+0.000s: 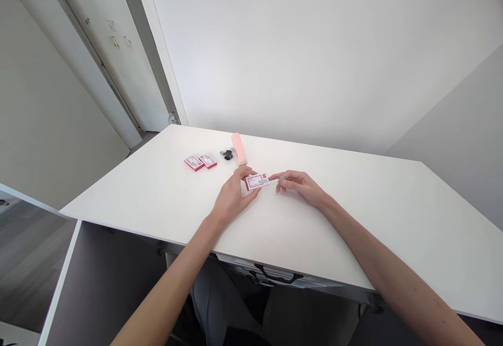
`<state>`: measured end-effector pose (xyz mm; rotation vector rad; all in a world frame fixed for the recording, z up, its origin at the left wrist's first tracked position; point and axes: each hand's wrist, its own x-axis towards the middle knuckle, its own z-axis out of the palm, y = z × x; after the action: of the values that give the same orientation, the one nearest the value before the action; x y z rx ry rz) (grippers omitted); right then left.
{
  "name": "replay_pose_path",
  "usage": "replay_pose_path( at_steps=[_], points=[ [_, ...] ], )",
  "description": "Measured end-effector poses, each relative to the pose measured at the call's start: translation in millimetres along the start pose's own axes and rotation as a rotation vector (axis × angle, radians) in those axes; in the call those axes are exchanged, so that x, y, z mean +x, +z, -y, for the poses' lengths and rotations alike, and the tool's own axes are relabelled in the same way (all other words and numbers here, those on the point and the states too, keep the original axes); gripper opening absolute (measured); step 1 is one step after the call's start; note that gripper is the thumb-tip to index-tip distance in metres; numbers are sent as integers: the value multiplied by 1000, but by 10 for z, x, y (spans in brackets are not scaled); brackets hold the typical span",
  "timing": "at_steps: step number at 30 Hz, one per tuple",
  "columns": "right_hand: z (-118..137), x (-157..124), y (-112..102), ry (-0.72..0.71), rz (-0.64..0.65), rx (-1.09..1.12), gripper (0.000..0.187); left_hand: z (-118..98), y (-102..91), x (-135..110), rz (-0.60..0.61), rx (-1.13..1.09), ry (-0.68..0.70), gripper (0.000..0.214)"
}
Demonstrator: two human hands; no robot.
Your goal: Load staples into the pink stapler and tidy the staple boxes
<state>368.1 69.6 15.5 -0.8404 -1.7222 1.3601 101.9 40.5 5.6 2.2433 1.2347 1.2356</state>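
My left hand (233, 191) is closed around a small white box with red edges (257, 180), thumb below and fingers above, just over the table. The box looks like a staple box. My right hand (302, 185) is beside its right end, index fingertip close to or touching it. Between the right thumb and fingers is a small greyish piece (282, 179), too small to make out clearly. Beyond my left hand lies a pink stapler (239, 148), with a small black staple remover (227, 154) to its left.
Two more white and red boxes, one nearer (194, 163) and one farther right (208, 161), lie at the left on the white table (353, 220). A wall (294, 63) rises behind the table. Black-handled drawers (275, 275) are under its front edge.
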Motion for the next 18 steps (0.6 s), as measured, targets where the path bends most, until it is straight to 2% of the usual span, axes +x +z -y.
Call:
replay_pose_path(
  at_steps=[4,10,15,18],
  points=[
    [-27,9,-14,8,58,22,24,0,4,0,21,-20,-17,44],
    [-67,23,24,48,107,126,29,-5,-6,14,53,-12,-21,47],
    [-58,34,86,60,59,123,32,-16,-31,35,115,28,-53,54],
    [-40,44,137,60,-25,56,32,-24,-43,44,156,26,-99,58]
  ],
)
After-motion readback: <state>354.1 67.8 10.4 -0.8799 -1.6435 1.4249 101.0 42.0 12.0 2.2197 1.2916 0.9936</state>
